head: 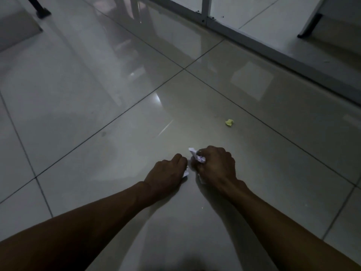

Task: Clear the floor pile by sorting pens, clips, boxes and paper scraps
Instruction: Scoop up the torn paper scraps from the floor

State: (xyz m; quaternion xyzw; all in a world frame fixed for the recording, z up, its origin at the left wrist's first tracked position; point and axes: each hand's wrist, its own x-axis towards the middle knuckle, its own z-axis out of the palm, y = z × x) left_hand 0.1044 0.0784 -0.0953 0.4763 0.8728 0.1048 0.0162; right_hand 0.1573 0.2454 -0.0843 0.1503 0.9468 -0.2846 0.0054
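While both hands work low over the tiled floor point(97, 94), the right hand point(216, 167) has its fingers curled round crumpled white paper scraps point(197, 156), and the left hand point(168, 175) seems, in the dim light, to pinch a smaller white scrap point(186, 173). One yellow scrap point(229, 122) lies loose, farther off and to the right, nearer the right hand; it is balled, with no clear long axis.

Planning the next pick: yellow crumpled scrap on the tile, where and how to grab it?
Pinch the yellow paper scrap across its crumpled body, coming straight down from above. It is a small wad lying alone on the bare floor, so no side is blocked. Both hands already hold paper; the right hand is nearer.
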